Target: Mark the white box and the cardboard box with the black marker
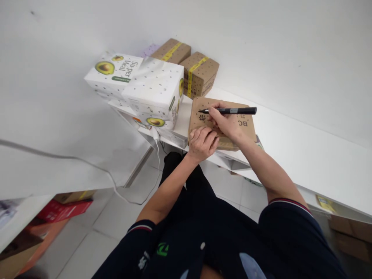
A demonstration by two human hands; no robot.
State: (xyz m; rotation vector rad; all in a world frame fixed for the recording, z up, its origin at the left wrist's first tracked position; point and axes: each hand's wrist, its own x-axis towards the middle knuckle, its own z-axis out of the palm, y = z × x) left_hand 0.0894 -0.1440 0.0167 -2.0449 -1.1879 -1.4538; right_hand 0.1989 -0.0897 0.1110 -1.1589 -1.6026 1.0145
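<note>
My right hand (222, 118) is closed around a black marker pen (241, 111), whose dark tip points left and meets the top of a brown cardboard box (223, 102). Dark handwritten strokes show just under the tip, and the letters "BC" are on the box's right part. My left hand (202, 142) presses on the near left edge of this box, its fingers bent and close together, gripping that edge. The box rests on a white counter, near its front edge.
Left of the box stand white avocado-print cartons (154, 83). Behind them are brown boxes with yellow tape (200, 71). The white counter (302, 151) runs to the right. A white cable (84, 159) crosses at the left, and a red box (64, 210) sits lower left.
</note>
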